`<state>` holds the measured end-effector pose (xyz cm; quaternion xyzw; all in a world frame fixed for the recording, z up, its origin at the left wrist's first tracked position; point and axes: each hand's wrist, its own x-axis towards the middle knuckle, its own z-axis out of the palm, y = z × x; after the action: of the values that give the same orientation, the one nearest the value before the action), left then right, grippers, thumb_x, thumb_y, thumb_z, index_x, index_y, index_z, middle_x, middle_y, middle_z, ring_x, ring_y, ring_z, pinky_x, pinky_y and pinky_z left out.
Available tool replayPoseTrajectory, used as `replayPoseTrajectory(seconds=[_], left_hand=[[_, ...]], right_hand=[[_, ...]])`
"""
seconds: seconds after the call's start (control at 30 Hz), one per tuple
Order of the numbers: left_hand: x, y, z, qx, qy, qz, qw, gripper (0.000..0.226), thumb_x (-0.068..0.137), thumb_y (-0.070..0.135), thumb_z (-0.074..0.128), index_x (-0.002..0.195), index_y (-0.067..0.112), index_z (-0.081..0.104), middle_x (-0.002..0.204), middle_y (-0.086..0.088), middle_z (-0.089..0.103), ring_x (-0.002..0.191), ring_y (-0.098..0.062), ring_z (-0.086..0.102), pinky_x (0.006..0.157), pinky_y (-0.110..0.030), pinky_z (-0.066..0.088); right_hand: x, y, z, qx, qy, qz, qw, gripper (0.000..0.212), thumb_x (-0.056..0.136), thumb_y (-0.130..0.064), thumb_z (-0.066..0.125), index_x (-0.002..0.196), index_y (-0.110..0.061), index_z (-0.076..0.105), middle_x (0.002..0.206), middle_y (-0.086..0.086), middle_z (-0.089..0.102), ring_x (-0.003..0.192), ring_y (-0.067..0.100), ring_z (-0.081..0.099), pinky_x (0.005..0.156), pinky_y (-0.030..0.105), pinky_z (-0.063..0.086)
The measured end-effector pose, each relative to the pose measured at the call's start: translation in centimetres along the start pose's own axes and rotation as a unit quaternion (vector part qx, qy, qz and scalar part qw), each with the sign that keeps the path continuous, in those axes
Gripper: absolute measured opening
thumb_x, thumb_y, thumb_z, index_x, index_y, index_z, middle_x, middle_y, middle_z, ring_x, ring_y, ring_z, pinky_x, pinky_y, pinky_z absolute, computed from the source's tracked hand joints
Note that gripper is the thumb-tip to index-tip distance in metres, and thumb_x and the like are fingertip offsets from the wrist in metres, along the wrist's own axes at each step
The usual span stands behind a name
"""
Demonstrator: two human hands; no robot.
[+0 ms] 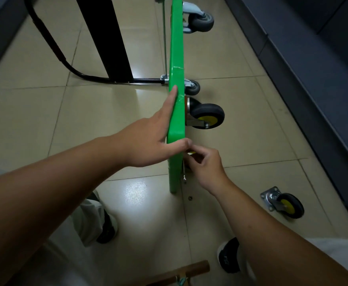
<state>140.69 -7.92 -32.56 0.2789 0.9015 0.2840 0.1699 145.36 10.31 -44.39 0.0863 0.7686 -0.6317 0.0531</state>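
Note:
A green cart platform (176, 58) stands on its long edge on the tiled floor. My left hand (148, 141) steadies it: the fingers lie straight along its left face and the thumb wraps over the near corner. My right hand (206, 168) is on the platform's right side near that corner, fingers curled and pinching a small part that I cannot make out. A thin metal tool (184, 174) hangs beside the platform just below that hand. A black caster with a yellow hub (207, 116) is mounted on the right face.
A loose caster (282, 202) lies on the floor at the right. A small nut (190, 197) lies by the platform's near end. Two grey casters (203, 21) (192, 87) and the black cart handle (51, 44) lie farther off. A dark wall base runs along the right. My feet (228, 256) stand close below.

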Motion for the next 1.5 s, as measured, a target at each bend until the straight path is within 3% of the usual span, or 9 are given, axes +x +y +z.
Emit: replayPoseTrajectory(seconds=[0.27,0.5,0.67,0.8,0.93,1.0,1.07,1.17,1.5], left_hand=[[-0.1,0.0,0.0,0.001,0.005,-0.014,1.0,0.111,0.083,0.069,0.051,0.151,0.042,-0.032,0.15,0.001,0.048,0.093,-0.018,0.067,0.088,-0.039,0.055],[0.0,-0.2,0.0,0.002,0.002,-0.001,1.0,0.111,0.085,0.07,0.053,0.151,0.041,-0.032,0.153,-0.001,0.044,0.096,-0.019,0.066,0.089,-0.038,0.054],[-0.2,-0.2,0.1,-0.007,0.002,-0.002,1.0,0.108,0.084,0.072,0.05,0.148,0.047,-0.034,0.157,-0.006,0.042,0.105,-0.023,0.067,0.091,-0.043,0.056],[-0.4,0.2,0.2,-0.016,0.009,-0.01,1.0,0.107,0.083,0.072,0.049,0.148,0.049,-0.033,0.158,-0.006,0.04,0.11,-0.024,0.066,0.095,-0.043,0.055],[-0.6,0.5,0.1,-0.011,0.004,-0.02,1.0,0.107,0.082,0.072,0.047,0.147,0.048,-0.034,0.16,-0.006,0.038,0.114,-0.025,0.064,0.098,-0.044,0.054],[-0.6,0.7,0.0,-0.009,0.001,-0.024,1.0,0.108,0.082,0.073,0.047,0.147,0.047,-0.034,0.161,-0.006,0.037,0.116,-0.026,0.064,0.098,-0.045,0.053],[-0.6,0.7,0.0,-0.008,0.001,-0.028,1.0,0.108,0.081,0.073,0.047,0.148,0.046,-0.034,0.159,-0.007,0.039,0.114,-0.026,0.064,0.097,-0.045,0.054],[-0.6,0.7,-0.1,-0.013,0.003,-0.028,1.0,0.109,0.087,0.068,0.053,0.149,0.044,-0.033,0.151,-0.008,0.047,0.106,-0.025,0.065,0.093,-0.045,0.054],[-0.4,0.7,0.3,-0.009,0.016,-0.018,1.0,0.107,0.095,0.059,0.056,0.152,0.038,-0.032,0.148,-0.007,0.05,0.099,-0.021,0.065,0.086,-0.036,0.054]], right_hand=[[2.9,1.5,0.7,-0.112,0.026,-0.106,0.988,0.031,0.092,0.001,0.065,0.119,-0.013,0.07,0.104,-0.006,0.065,0.094,-0.008,0.06,0.078,0.006,0.046],[2.6,1.8,-0.1,-0.183,0.012,-0.121,0.976,0.034,0.096,-0.003,0.062,0.127,-0.016,0.066,0.11,-0.007,0.061,0.098,0.007,0.06,0.079,0.004,0.044],[-1.4,3.8,-2.0,-0.294,-0.074,0.069,0.95,0.011,0.089,-0.008,0.065,0.087,-0.018,0.067,0.072,-0.008,0.056,0.071,0.015,0.056,0.06,0.013,0.043],[-4.2,4.6,-3.3,-0.407,-0.154,0.293,0.851,0.029,0.09,-0.022,0.069,0.072,-0.007,0.053,0.062,0.008,0.055,0.058,0.022,0.054,0.047,0.024,0.038],[-4.0,1.9,-3.2,-0.18,-0.083,0.356,0.913,0.02,0.093,-0.012,0.064,0.075,-0.006,0.058,0.06,0.01,0.055,0.037,0.014,0.045,0.038,0.017,0.034],[-3.3,-0.5,-2.9,-0.061,-0.019,0.315,0.947,0.002,0.092,-0.009,0.066,0.091,-0.009,0.064,0.066,0.008,0.058,0.039,0.012,0.044,0.037,0.019,0.033],[-2.3,-2.9,-2.6,0.036,0.03,0.262,0.964,0.02,0.091,-0.006,0.066,0.11,-0.012,0.066,0.07,0.006,0.062,0.043,0.012,0.047,0.039,0.022,0.033],[-1.5,-6.2,-2.3,0.139,0.048,0.2,0.969,0.014,0.094,-0.007,0.06,0.105,-0.013,0.068,0.069,0.005,0.062,0.048,0.012,0.048,0.046,0.025,0.036],[-1.0,-7.6,-0.7,0.049,-0.03,0.111,0.992,0.024,0.102,-0.017,0.056,0.119,-0.015,0.073,0.08,0.005,0.073,0.054,0.014,0.053,0.047,0.026,0.044]])
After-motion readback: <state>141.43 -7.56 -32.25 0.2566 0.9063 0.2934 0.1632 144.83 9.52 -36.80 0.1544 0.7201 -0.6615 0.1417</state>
